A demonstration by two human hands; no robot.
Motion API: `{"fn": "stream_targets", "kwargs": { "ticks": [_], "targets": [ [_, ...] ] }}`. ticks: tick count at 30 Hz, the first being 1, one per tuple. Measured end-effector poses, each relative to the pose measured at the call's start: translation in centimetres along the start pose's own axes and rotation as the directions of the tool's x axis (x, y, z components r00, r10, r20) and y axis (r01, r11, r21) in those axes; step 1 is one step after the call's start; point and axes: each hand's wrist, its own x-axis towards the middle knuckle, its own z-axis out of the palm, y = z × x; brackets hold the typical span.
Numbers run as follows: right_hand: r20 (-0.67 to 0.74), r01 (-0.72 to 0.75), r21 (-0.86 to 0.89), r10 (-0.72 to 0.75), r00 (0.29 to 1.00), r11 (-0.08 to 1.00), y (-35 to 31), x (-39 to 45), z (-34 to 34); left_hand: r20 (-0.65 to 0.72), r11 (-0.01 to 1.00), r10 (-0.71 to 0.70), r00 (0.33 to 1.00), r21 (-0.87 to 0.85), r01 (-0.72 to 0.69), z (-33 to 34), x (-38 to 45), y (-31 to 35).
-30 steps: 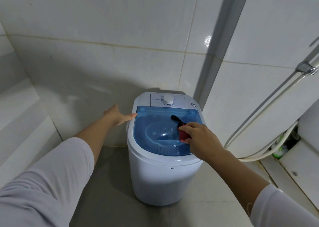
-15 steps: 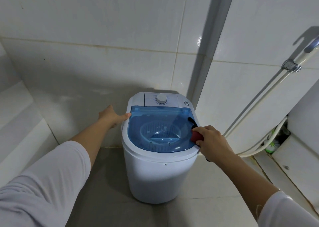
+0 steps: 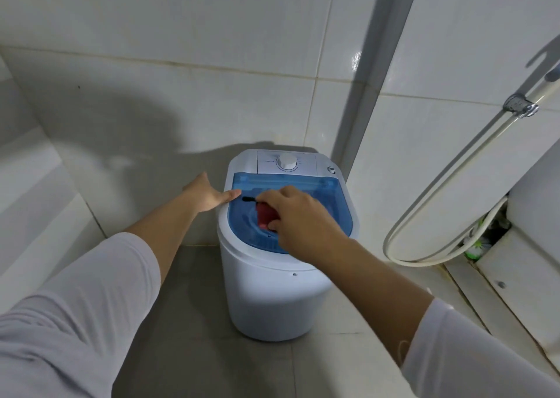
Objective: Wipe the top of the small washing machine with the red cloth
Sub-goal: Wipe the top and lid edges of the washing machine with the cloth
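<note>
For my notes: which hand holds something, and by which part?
The right hand grips the red cloth from above, on the blue lid. The left hand holds nothing.

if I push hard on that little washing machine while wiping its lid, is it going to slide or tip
Probably it slides before it tips: the small washing machine looks like light plastic standing on smooth floor tile. Its squat, wide body suggests tipping is unlikely. The left hand rests on its left rim, likely steadying it, while the right hand presses the red cloth on the blue lid.
</note>
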Motion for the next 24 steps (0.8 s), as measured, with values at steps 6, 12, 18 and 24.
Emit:
{"fn": "stream_targets", "kwargs": {
  "ticks": [6,12,18,24],
  "targets": [
    [0.059,0.102,-0.129,-0.095,0.994,0.986,-2.5,1.5,3.9,0.009,1.0,-0.008,1.0,-0.021,0.008,0.0,0.4,-0.2],
    [0.102,0.1,-0.076,-0.092,0.991,0.992,-0.8,1.1,5.3,0.018,1.0,-0.001,1.0,0.02,0.001,-0.1,0.6,-0.3],
    [0.148,0.091,-0.098,-0.076,0.986,0.991,1.0,0.4,4.3,0.01,0.999,-0.001,1.0,0.035,0.0,0.0,0.5,-0.1],
    [0.146,0.033,-0.121,-0.015,0.989,0.992,4.0,-1.1,2.9,0.008,0.998,-0.005,1.0,0.069,0.004,-0.2,0.4,0.0]
  ]
}}
